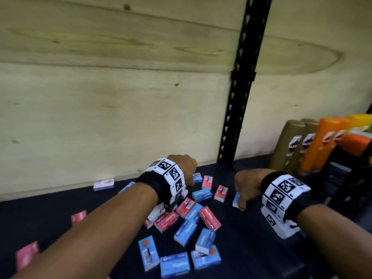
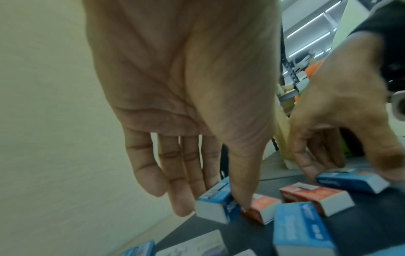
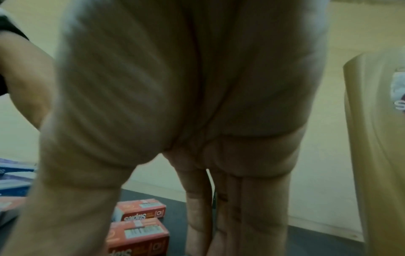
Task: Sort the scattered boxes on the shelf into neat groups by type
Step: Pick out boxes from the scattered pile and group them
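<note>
Small blue and red staple boxes lie scattered in a pile (image 1: pixel 189 216) on the dark shelf (image 1: pixel 251 244). My left hand (image 1: pixel 191 179) reaches to the back of the pile. In the left wrist view my left hand (image 2: pixel 212 207) pinches a tilted blue box (image 2: pixel 215 202), thumb on one side and fingers behind, next to a red box (image 2: pixel 260 210). My right hand (image 1: pixel 239 200) holds another blue box (image 1: pixel 236 199) between thumb and fingers, right of the pile; the left wrist view shows that box (image 2: pixel 350 181) too. In the right wrist view the fingers (image 3: pixel 241 216) point down and the box is hidden.
Gold bottles (image 1: pixel 289 146) and orange bottles (image 1: pixel 326 146) stand at the back right, close to my right hand. A black slotted post (image 1: pixel 241 97) rises at the plywood back wall. A purple-white box (image 1: pixel 103 184) and red boxes (image 1: pixel 79 217) lie to the left.
</note>
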Demonstrator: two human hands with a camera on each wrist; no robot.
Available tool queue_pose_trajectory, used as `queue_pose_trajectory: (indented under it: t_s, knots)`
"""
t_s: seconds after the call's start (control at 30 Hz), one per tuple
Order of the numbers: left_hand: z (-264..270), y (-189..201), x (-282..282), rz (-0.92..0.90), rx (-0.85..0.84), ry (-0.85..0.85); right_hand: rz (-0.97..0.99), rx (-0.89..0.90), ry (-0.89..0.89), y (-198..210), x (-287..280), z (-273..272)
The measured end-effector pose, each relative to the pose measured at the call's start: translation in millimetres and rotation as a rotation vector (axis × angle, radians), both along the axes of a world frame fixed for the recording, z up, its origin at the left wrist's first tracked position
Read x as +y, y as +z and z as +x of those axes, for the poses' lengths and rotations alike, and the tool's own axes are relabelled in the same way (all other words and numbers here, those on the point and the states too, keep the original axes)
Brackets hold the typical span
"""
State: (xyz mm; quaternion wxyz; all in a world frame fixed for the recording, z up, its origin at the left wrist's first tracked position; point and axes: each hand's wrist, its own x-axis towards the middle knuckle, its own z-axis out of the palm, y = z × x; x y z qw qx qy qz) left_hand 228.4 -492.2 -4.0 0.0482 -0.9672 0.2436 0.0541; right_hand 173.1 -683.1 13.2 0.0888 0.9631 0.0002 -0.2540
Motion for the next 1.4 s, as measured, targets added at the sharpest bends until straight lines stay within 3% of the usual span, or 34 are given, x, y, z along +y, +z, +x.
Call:
queue_pose_trajectory:
  t_s: [0.37,0.9,1.1,1.4]
  knots:
    - [46.8,-11.8,-18.5,0.126,0.022,0.054,0.041,-0.041,0.039,-3.3,-4.6,5.1]
    - [61.9,-16.0,-24.5,0.099,0.059,-0.094,0.05,-0.04,0.033,-5.4,3.6,14.0]
    - [59.7,-18.7,-23.8,0.113,0.061,-0.058,0.079,-0.046,0.008,-3.0,3.3,9.5]
    - [40.2,-8.8,11.5,-0.049,0.144,0.002,0.015,-0.086,0.007,-8.1,17.6,0.5]
